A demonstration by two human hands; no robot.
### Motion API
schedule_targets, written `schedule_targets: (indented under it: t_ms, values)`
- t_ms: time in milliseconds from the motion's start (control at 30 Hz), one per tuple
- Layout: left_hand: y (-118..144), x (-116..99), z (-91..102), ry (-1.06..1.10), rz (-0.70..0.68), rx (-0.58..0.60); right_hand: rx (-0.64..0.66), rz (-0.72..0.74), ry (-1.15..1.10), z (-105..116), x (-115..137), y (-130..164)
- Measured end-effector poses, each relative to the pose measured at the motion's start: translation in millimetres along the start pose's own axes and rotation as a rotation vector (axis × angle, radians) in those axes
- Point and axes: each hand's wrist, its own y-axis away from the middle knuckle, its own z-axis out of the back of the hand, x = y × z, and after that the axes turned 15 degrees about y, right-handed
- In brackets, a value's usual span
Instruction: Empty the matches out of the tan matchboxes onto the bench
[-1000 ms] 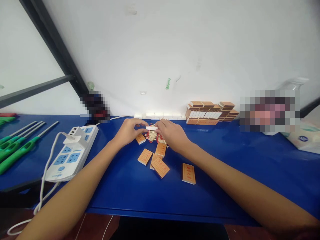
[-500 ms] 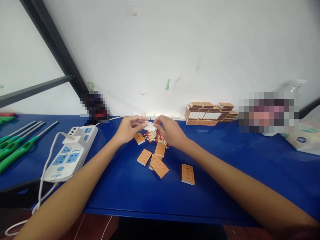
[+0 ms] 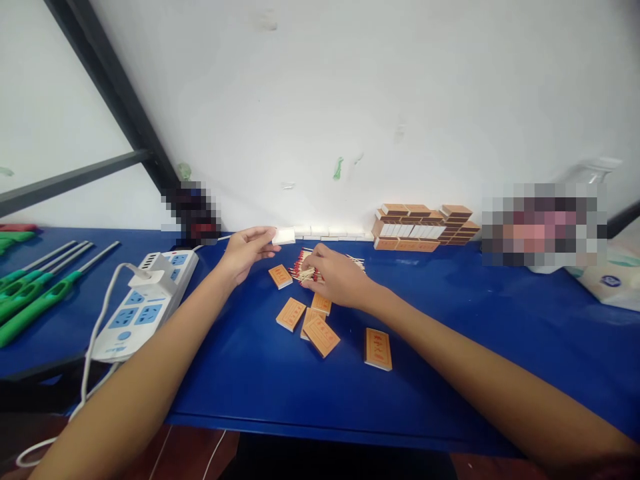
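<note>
My left hand (image 3: 247, 250) holds a small white matchbox tray (image 3: 285, 235) by one end, between thumb and fingers, raised over the back of the blue table. My right hand (image 3: 337, 275) is down at a pile of red-tipped matches (image 3: 303, 260), its thumb and fingers curled round some of them. How many it grips is hidden. Close to the pile lies an orange matchbox (image 3: 281, 276). Nearer to me several more orange matchboxes (image 3: 321, 337) lie flat, some overlapping, with a single matchbox (image 3: 378, 348) apart on the right.
White trays (image 3: 330, 233) stand in a row along the wall. Stacked matchboxes (image 3: 425, 228) are at the back right. On the left are a white power strip (image 3: 145, 310) with a charger and cable, and green long-necked lighters (image 3: 47, 297). A soft pack (image 3: 613, 273) lies far right.
Both hands were together at the white tray. My left hand has moved slightly left with it, while my right hand has let go and come down onto the matches.
</note>
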Motion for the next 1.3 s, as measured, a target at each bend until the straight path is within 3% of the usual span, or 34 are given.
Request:
schedule_targets:
  t_ms: [267, 467, 733, 867, 1067, 1133, 1300]
  values:
    - [-4.6, -2.2, 3.5, 0.008, -0.045, -0.05, -0.019, -0.013, 0.179, -9.5, 4.4, -3.5]
    - [-23.0, 0.4, 1.3, -0.074, -0.131, -0.176, -0.094, -0.012, 0.135, 11.6, 3.5, 11.3]
    - [-65.4, 11.5, -6.2, -0.217, -0.154, -0.198, -0.256, -0.135, 0.021, 22.7, -35.1, 67.7]
    - [-73.6, 20.1, -5.5, -0.303, -0.209, -0.177, -0.249, -0.231, -0.004, 20.8, -53.0, 73.5]
    - [-65.4, 22.3, -7.5, -0.509, -0.335, -0.177, -0.23, -0.246, -0.023, 31.0, -54.5, 71.2]
    - [-58.6, 16.7, -11.2, -0.573, -0.371, -0.172, -0.131, -0.203, -0.142, 43.6, -53.6, 74.2]
    - [-20.2, -3.4, -33.4, -0.827, -0.5, -0.081, 0.452, -0.025, -0.405, 76.9, -46.6, 90.6]
